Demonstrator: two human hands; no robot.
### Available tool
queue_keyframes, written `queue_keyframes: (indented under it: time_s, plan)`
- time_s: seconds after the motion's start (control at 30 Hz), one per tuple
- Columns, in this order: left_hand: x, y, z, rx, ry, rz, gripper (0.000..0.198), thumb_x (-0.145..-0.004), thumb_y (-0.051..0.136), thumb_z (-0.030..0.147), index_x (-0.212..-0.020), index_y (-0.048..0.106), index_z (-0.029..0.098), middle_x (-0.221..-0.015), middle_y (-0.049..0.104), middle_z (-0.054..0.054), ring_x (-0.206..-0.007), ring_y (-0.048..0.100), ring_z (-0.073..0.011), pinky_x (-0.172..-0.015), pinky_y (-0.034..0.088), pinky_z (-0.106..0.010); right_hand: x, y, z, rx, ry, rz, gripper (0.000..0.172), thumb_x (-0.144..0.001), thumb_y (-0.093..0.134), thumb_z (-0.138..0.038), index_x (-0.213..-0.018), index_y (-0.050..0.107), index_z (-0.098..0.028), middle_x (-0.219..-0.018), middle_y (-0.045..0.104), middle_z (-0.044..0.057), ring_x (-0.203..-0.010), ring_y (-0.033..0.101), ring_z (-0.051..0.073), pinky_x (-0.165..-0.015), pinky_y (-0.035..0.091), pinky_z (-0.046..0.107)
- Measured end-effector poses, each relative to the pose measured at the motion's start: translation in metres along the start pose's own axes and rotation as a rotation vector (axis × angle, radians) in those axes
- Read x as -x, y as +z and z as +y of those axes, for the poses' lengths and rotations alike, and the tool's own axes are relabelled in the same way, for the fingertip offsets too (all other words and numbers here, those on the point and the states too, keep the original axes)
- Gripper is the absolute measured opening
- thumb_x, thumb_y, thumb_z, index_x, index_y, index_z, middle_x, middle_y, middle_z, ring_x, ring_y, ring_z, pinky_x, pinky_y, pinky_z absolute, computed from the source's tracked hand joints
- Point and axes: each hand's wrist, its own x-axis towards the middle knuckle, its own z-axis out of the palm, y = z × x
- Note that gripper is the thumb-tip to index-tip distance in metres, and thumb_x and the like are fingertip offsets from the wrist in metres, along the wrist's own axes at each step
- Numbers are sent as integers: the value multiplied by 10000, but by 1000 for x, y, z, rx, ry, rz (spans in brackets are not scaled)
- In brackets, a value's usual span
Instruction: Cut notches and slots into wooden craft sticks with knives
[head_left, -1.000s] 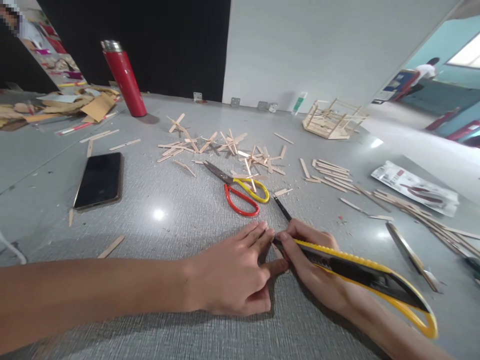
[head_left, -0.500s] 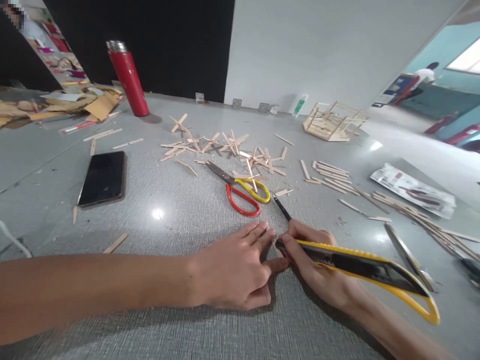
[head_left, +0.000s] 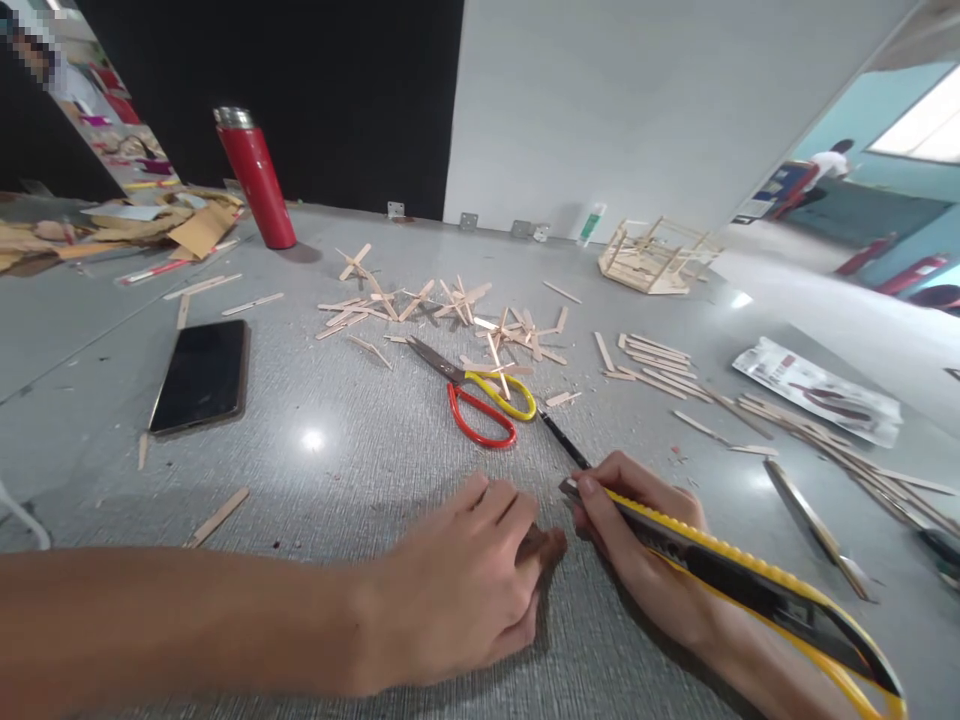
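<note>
My right hand (head_left: 637, 530) grips a yellow and black box cutter (head_left: 720, 560), its blade end pointing left, just above the table. Left of it, my left hand (head_left: 480, 570) is closed with the fingers curled and slightly blurred; whatever may be between its fingertips is hidden. A black pen-like tool (head_left: 562, 438) lies just beyond my right hand. Farther off are scissors (head_left: 484, 415) with one red and one yellow handle, open on the table. Behind them, several wooden craft sticks (head_left: 457, 300) are joined in crossed shapes.
A phone (head_left: 202, 375) lies at left, with a red bottle (head_left: 255, 180) behind it. Loose sticks (head_left: 660, 365) and a white packet (head_left: 817, 390) are on the right, near metal tweezers (head_left: 814, 525). A stick frame (head_left: 652, 260) stands at the back. A person (head_left: 829, 165) is far off.
My left hand has curled its fingers and drawn back from the cutter's tip. The stick piece under its fingers no longer shows. My right hand with the box cutter has shifted slightly right.
</note>
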Motion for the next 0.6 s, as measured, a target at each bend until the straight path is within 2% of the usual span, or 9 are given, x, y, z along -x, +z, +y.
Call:
queue_keyframes:
  time_s: [0.1, 0.2, 0.27, 0.3, 0.37, 0.43, 0.5, 0.53, 0.6]
  plan:
    - [1, -2, 7, 104, -63, 2, 355, -1031, 451, 188, -1324, 619, 79, -973, 659, -111, -934, 634, -269, -820, 528, -400, 0, 0, 2, 35, -6, 17, 335, -1019, 576, -462, -777, 602, -231, -593, 620, -15, -519, 531, 138, -499, 431, 256]
    - [0, -6, 9, 488, -225, -41, 340, -1009, 458, 118, -1327, 573, 144, -892, 693, -42, -806, 662, -190, -757, 534, -308, 0, -1, 4, 7, 16, 59, 327, -1018, 584, -464, -793, 609, -228, -609, 631, -9, -534, 537, 136, -490, 431, 245]
    - [-3, -13, 3, 740, -336, -107, 321, -994, 472, 116, -1302, 543, 173, -780, 689, 16, -690, 652, -149, -674, 520, -261, 1, -1, 6, -38, 49, 84, 335, -1010, 605, -479, -786, 601, -230, -608, 636, -12, -507, 508, 121, -460, 409, 231]
    - [-5, -17, -2, 799, -352, -141, 295, -986, 488, 113, -1267, 550, 178, -753, 686, 28, -686, 654, -143, -685, 524, -257, 1, -2, 7, -59, 68, 89, 340, -1006, 614, -488, -785, 598, -231, -609, 640, -13, -496, 496, 115, -449, 401, 225]
    - [-10, -26, -16, 770, -230, -188, 191, -957, 560, 98, -1110, 631, 188, -870, 727, -9, -875, 687, -164, -843, 537, -289, 1, -2, 9, -92, 91, 88, 348, -1001, 620, -508, -791, 599, -231, -616, 649, -11, -491, 498, 112, -437, 398, 217]
    - [-16, -32, -31, 605, 60, -227, 40, -942, 701, 188, -914, 724, 207, -1166, 724, -53, -1165, 637, -244, -1064, 470, -403, 1, -2, 10, -106, 107, 81, 344, -1002, 617, -519, -812, 608, -233, -629, 660, -5, -503, 521, 117, -436, 406, 213]
    - [-18, -34, -43, 421, 265, -266, 115, -970, 714, 315, -1060, 770, 271, -1338, 679, -45, -1390, 495, -339, -1177, 356, -568, 1, -2, 11, -118, 114, 85, 343, -1000, 617, -525, -820, 609, -233, -633, 666, 0, -508, 538, 121, -430, 406, 211]
    - [-19, -32, -46, 350, 313, -273, 164, -1000, 669, 351, -1126, 762, 302, -1393, 654, -37, -1424, 467, -334, -1203, 311, -608, 1, -2, 11, -125, 117, 89, 345, -999, 618, -526, -818, 607, -233, -632, 666, 1, -506, 539, 122, -426, 404, 212]
    - [-17, -25, -48, 232, 310, -243, 282, -1055, 552, 411, -1279, 702, 331, -1481, 591, -55, -1450, 445, -338, -1214, 269, -661, 2, -2, 11, -136, 118, 97, 355, -1001, 615, -526, -804, 599, -231, -624, 662, 1, -494, 531, 120, -421, 398, 213]
